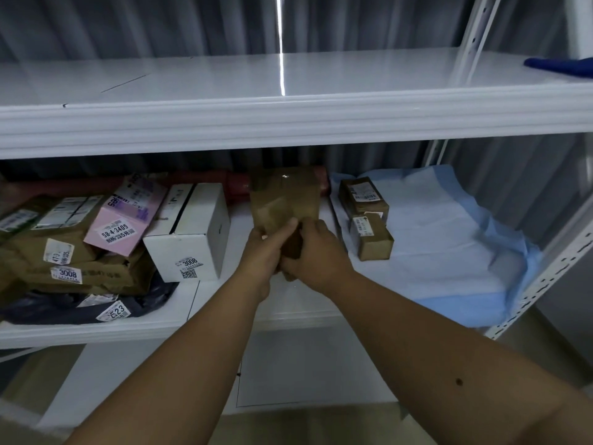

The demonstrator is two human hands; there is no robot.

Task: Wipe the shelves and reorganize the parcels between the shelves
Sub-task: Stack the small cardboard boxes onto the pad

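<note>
Both hands meet at the near, lower end of a brown taped box (284, 200), which is lifted and tilted over the middle shelf (224, 319). Left hand (261, 248): thumb laid up the box's near face, fingers wrapped beneath. Right hand (313, 248): fingers curled round the near right corner. Both grasp the box.

Handling, judged: stiff cardboard, glossy tape wrap, likely slick under the fingers. Carried by one end without sagging, so probably light. Better purchase would be on opposite side faces, away from the tape.

Left of the fingers: white box (189, 232), label "3008". Beyond it, pink parcel (123, 216), label "58-4-3405". Below that, brown parcel (86, 271), also "3008". Dark bag (64, 308), tag ending "23".

Right of the fingers: two small brown boxes (365, 216) on a pale blue sheet (449, 245); labels too small to read.

Above the fingers: upper shelf (256, 123), blue cloth (564, 67) at its right end.
</note>
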